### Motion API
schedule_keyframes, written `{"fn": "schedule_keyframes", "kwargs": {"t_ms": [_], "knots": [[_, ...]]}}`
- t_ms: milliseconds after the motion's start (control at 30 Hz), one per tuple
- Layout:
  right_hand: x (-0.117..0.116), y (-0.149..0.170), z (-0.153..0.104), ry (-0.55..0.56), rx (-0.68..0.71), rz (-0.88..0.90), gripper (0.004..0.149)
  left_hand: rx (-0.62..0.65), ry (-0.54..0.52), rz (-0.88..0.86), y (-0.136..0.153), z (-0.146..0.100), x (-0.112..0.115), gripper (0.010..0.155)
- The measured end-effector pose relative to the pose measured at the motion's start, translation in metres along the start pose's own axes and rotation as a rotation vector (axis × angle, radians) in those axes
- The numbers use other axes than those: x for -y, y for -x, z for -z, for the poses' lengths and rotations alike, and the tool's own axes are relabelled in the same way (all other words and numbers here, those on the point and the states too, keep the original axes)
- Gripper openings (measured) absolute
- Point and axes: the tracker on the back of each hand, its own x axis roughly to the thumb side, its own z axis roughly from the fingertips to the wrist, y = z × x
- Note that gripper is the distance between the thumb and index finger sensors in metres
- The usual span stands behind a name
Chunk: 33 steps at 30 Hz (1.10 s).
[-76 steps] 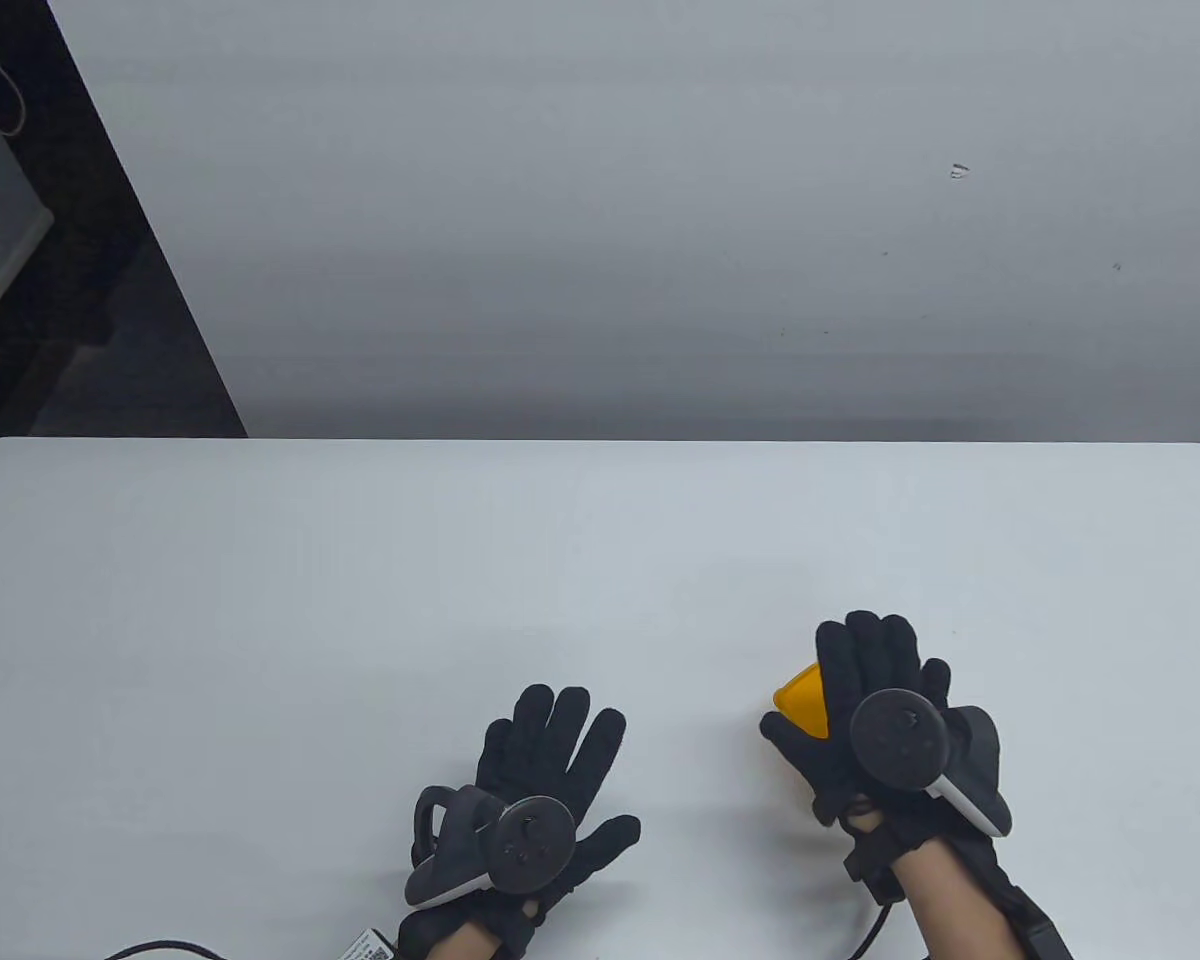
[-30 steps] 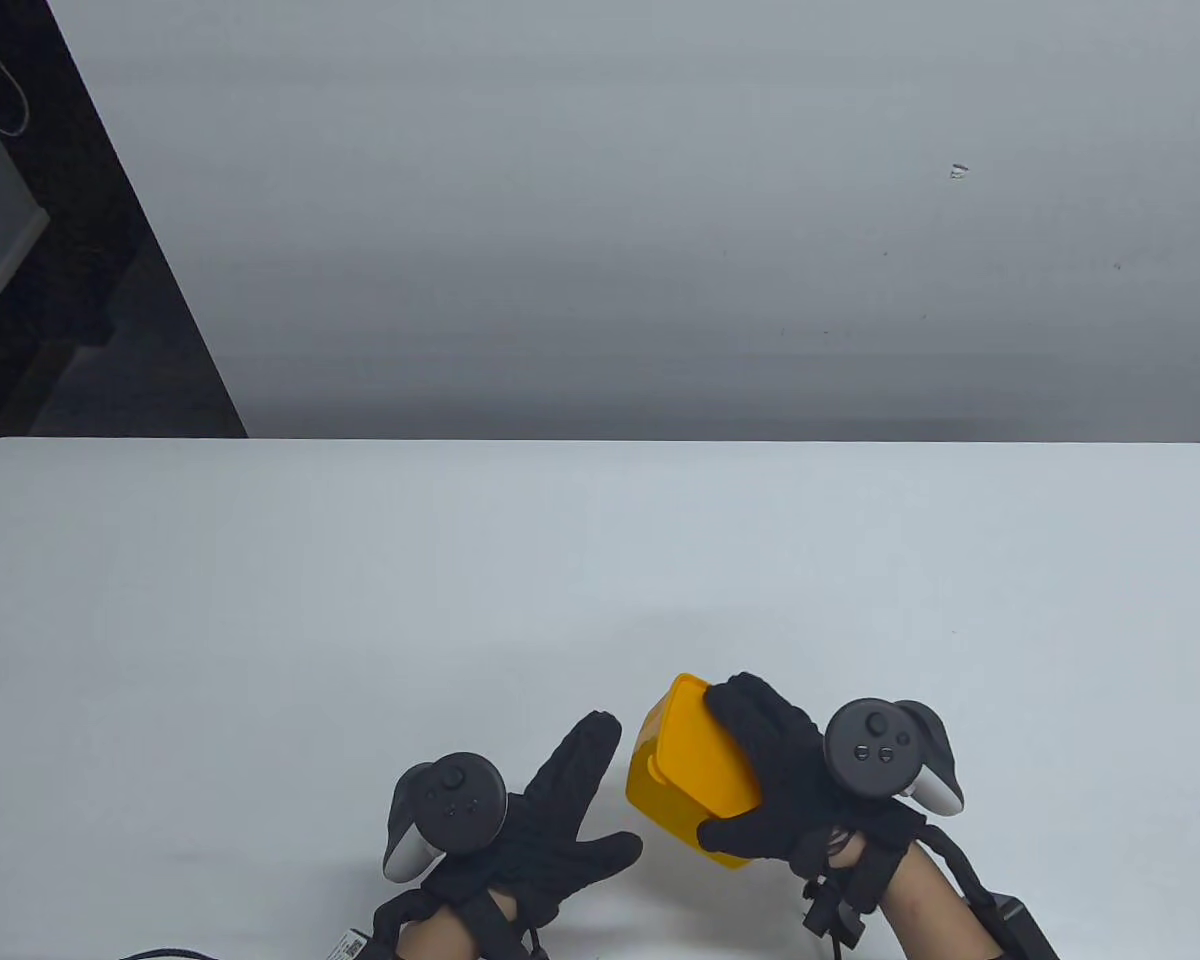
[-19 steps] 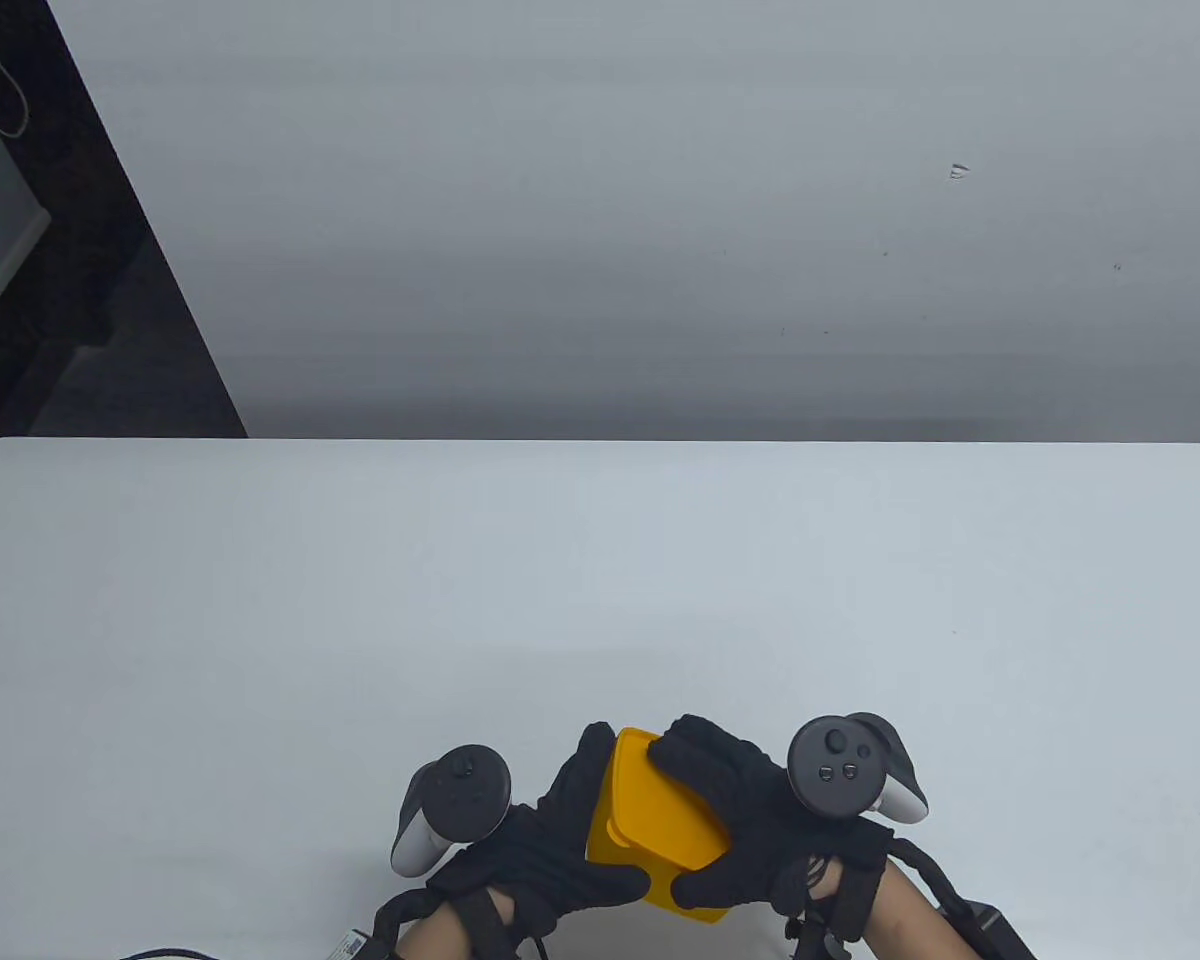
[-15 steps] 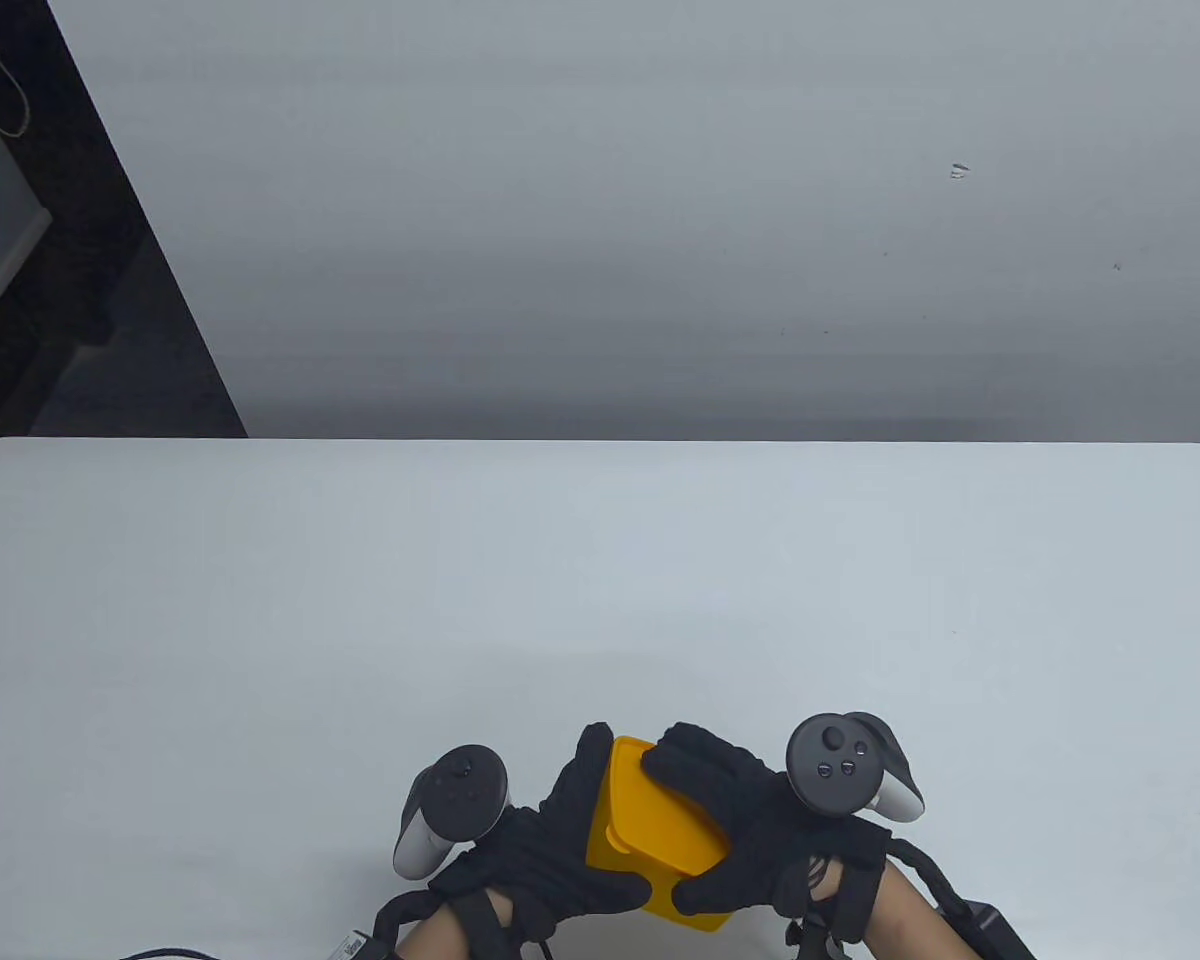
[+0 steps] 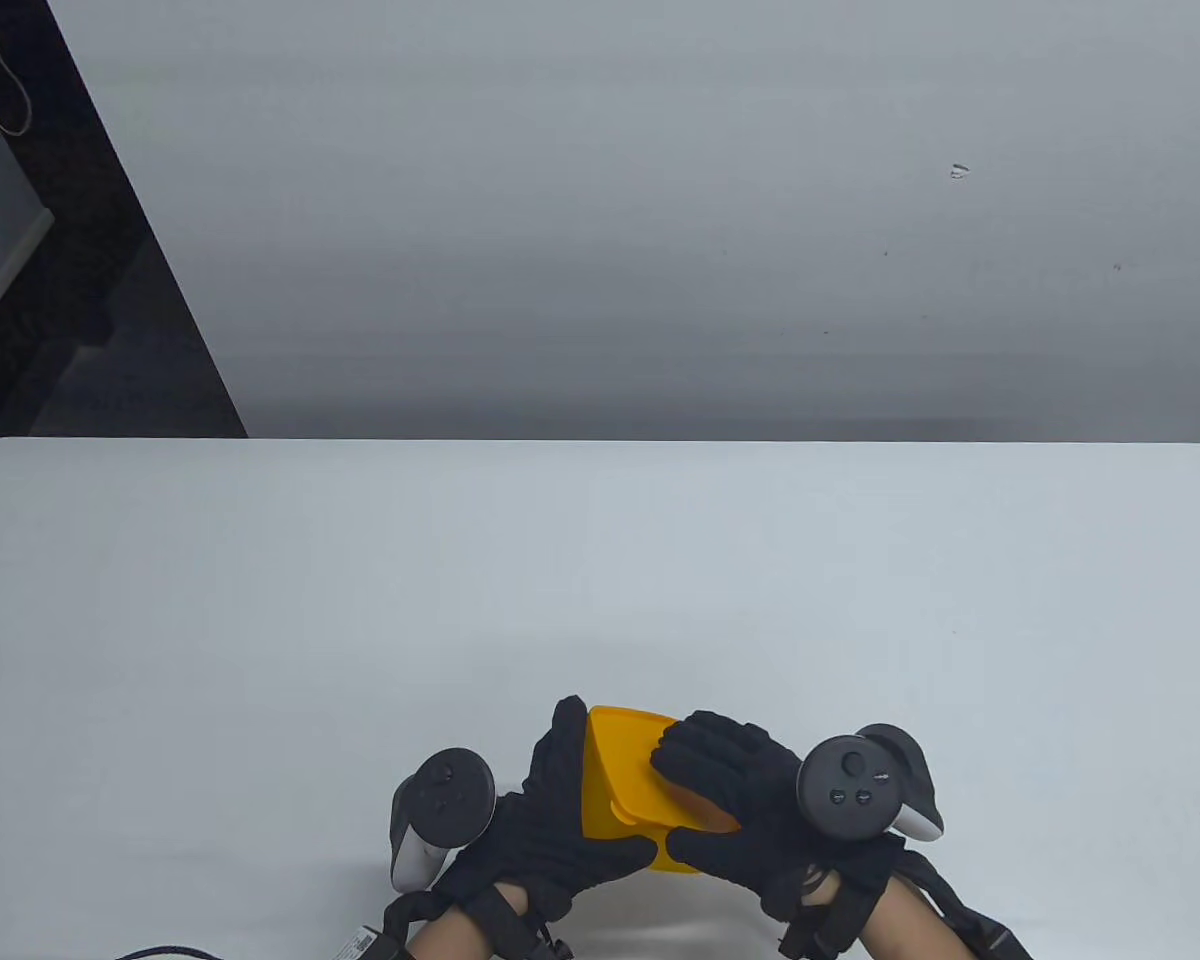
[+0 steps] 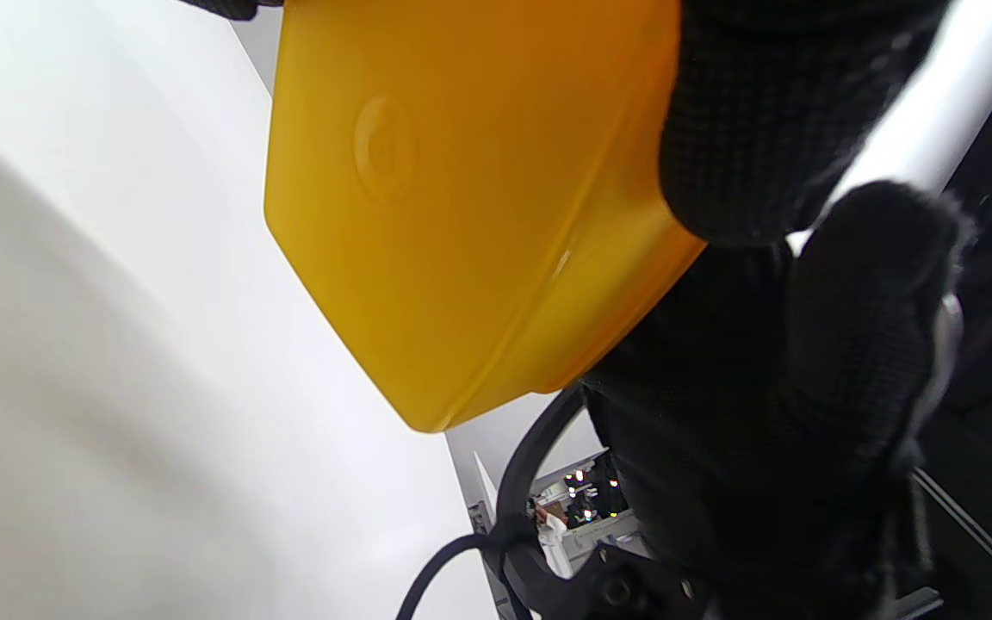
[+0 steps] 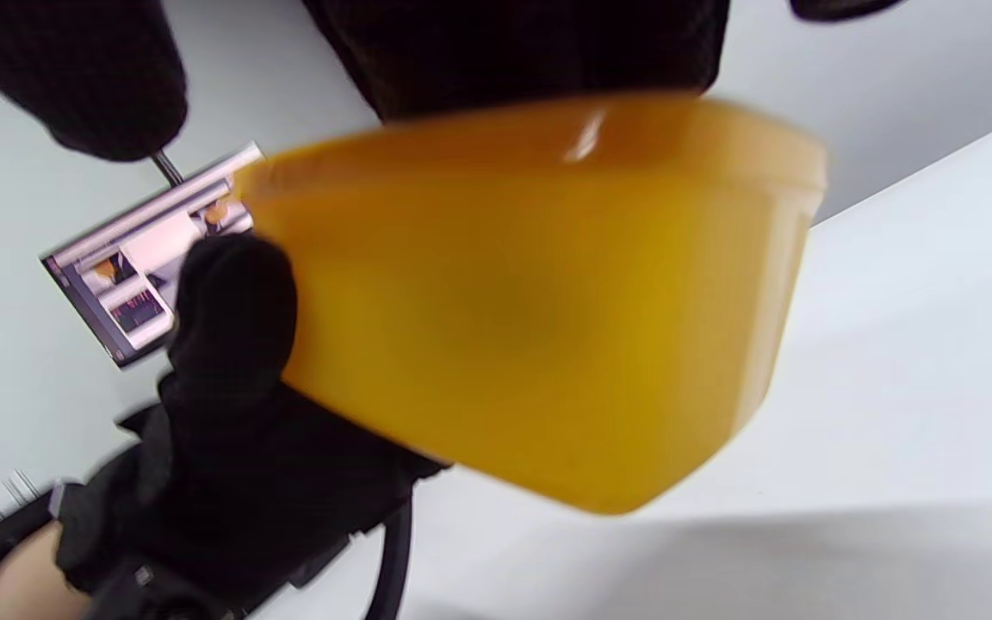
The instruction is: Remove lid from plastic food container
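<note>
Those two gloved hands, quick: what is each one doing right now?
Left hand: grips the left side of the yellow plastic food container.
Right hand: fingers lie over the container's lid, thumb at its near edge.

The plastic food container (image 5: 628, 790) is a small box of opaque yellow-orange plastic with rounded corners, sitting low and just right of centre in the table view, near the bottom edge. Its lid (image 5: 632, 768) is the same colour, lies closed on top, and has a small tab at its lower-left edge. In the left wrist view, its flat base with a round moulded mark fills the upper middle of the frame, tilted and clear of the surface (image 6: 74, 362).
</note>
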Motion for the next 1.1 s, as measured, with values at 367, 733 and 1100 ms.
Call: {"fn": "schedule_keyframes", "kwargs": {"t_ms": [367,733,1100], "knots": [[-0.022,-0.026,0.011,0.168,0.020,-0.338,0.070,-0.063,-0.041,0.285,-0.007,0.000,0.010,0.127],[-0.026,-0.035,0.012,0.159,0.094,-0.405,0.060,-0.064,-0.030,0.409,-0.008,-0.001,0.013,0.127],[-0.020,-0.027,0.010,0.109,0.065,-0.274,0.056,-0.048,0.004,0.432,-0.008,-0.002,0.013,0.127]]}}
